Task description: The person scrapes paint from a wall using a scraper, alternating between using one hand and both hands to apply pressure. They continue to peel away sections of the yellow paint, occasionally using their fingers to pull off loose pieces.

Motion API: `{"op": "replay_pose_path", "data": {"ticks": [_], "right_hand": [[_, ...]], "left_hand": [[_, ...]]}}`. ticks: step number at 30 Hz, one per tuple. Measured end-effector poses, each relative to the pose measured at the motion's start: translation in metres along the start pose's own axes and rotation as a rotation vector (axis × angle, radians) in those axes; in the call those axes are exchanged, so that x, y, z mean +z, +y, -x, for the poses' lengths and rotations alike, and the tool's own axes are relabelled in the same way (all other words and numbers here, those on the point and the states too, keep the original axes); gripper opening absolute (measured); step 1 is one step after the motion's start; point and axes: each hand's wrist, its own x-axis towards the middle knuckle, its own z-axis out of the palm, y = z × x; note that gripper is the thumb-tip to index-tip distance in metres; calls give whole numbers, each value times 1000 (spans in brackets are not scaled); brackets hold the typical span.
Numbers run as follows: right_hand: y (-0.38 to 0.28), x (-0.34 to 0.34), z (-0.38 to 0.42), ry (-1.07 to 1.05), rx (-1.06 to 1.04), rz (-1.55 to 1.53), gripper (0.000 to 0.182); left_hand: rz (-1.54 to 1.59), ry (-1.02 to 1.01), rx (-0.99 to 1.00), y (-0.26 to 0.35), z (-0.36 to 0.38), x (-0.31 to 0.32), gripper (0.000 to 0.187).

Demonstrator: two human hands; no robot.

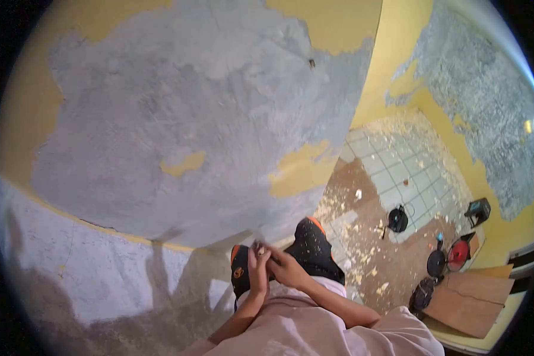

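Observation:
My left hand (258, 270) and my right hand (289, 270) meet in front of my body, over my dark trousers (318, 255) with orange trim. Both sets of fingers are drawn in and pressed together, the right fingers reaching across to the left ones. A small greyish, blurred shape (258, 244) shows at the fingertips; I cannot tell what it is. Just ahead rises a wall (178, 113) with a large bare grey patch edged by yellow paint.
Paint flakes (362, 252) litter the tiled floor (397, 172) at the right. A round black device (397, 219), a dark lamp-like box (477, 210), a black pan (436, 263), a red round item (458, 255) and a brown board (469, 302) stand there. A second peeling wall (474, 89) adjoins.

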Motion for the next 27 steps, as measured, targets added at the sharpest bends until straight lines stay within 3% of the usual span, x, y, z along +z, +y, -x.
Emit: {"op": "replay_pose_path", "data": {"ticks": [1, 3, 5, 8, 9, 11, 14, 16, 17, 18, 19, 21, 23, 25, 27], "right_hand": [[2, -7, 5, -95, -41, 157, 51], [7, -17, 17, -128, -77, 273, 53], [4, -31, 20, -145, -110, 405, 59], [-9, -58, 22, -76, 54, -375, 62], [-5, -66, 19, -37, -2, -353, 62], [-29, -73, 27, 45, 115, -438, 62], [-51, -69, 41, 125, 217, -571, 57], [-41, -71, 45, 78, 341, -811, 47], [-36, -72, 45, 31, 373, -979, 45], [-44, -65, 45, 179, 363, -890, 36], [-44, -63, 42, 187, 374, -897, 36], [-46, -64, 36, 414, 366, -713, 36], [-36, -66, 18, 435, 307, -891, 35], [-44, -67, -7, 561, 123, -906, 33], [-69, -73, -22, 592, 22, -784, 32]], "left_hand": [[92, 40, -211, 1, 4, -4, 43], [17, -99, -395, 20, 3, 7, 42], [78, -186, -367, 1, -15, 12, 41], [67, -270, -341, 17, -16, 38, 42], [12, -273, -320, 30, -17, 49, 42], [-44, -419, -243, 28, -27, 58, 44], [-68, -463, -321, 3, -41, 60, 40], [249, -431, -388, 12, -25, 75, 42], [248, -421, -405, 8, -18, 74, 42], [177, -327, -336, 4, -11, 73, 47], [103, -238, -266, 1, -4, 73, 52], [101, -232, -212, -3, 9, 73, 63], [-129, -294, 203, -3, 12, 76, 69], [-107, -396, 181, 27, 12, 86, 72], [-168, -481, 359, 41, 0, 94, 74]]}}
